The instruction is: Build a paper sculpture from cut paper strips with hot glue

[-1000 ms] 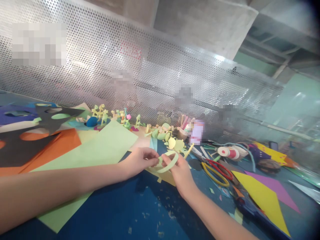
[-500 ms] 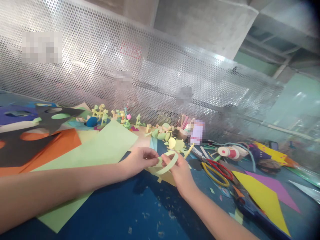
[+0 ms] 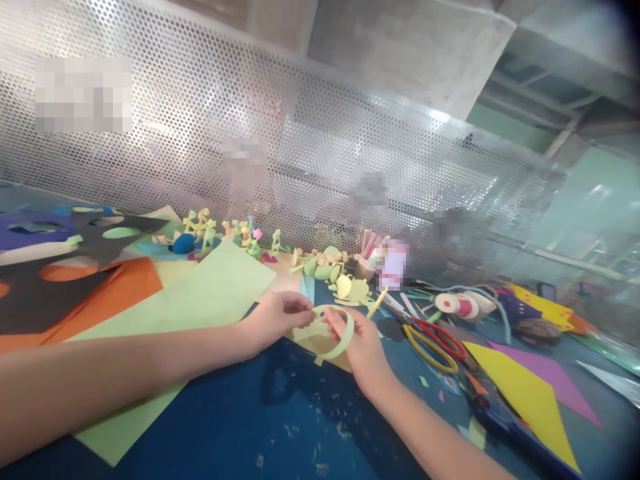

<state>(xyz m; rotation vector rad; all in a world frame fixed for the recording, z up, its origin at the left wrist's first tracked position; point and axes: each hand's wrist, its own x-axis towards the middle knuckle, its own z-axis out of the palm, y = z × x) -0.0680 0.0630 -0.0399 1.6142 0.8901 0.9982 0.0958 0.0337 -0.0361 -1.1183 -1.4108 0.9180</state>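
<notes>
Short of the far edge of the table (image 3: pixel 225 417), a pale green strip (image 3: pixel 350 328) loops around the fingertips of the right hand (image 3: pixel 366 348), its left side pinched by the left hand's (image 3: pixel 273 323) grip, the right's closure unclear.

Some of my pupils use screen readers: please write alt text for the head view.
A person's right hand holds a curved pale-green strip over a blue table, with the left hand at its edge. A large light-green sheet lies to the left, scissors with red and yellow handles to the right, small pale figures behind.
</notes>
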